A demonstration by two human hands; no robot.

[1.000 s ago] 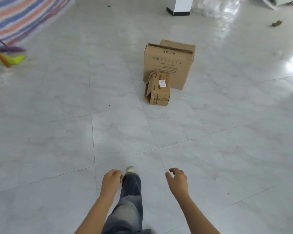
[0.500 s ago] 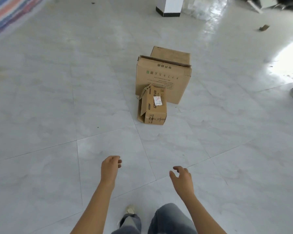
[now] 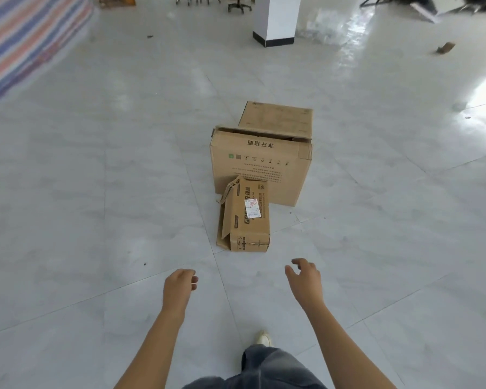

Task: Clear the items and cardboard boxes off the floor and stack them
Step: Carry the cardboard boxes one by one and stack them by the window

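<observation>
Head view: both arms reached forward over tiled floor (image 3: 124, 192). Left hand (image 3: 178, 284) loosely curled, held nothing. Right hand (image 3: 305, 279) had fingers relaxed, slightly apart, gripped nothing either. Small cardboard box (image 3: 247, 220) lay on floor just ahead of hands, side flap loose, white label on top. Large cardboard box (image 3: 260, 164) stood right behind it, top flap raised. White pillar (image 3: 275, 21) far back; striped tarp (image 3: 20, 37) far left; cardboard scrap (image 3: 445, 47) far right.
</observation>
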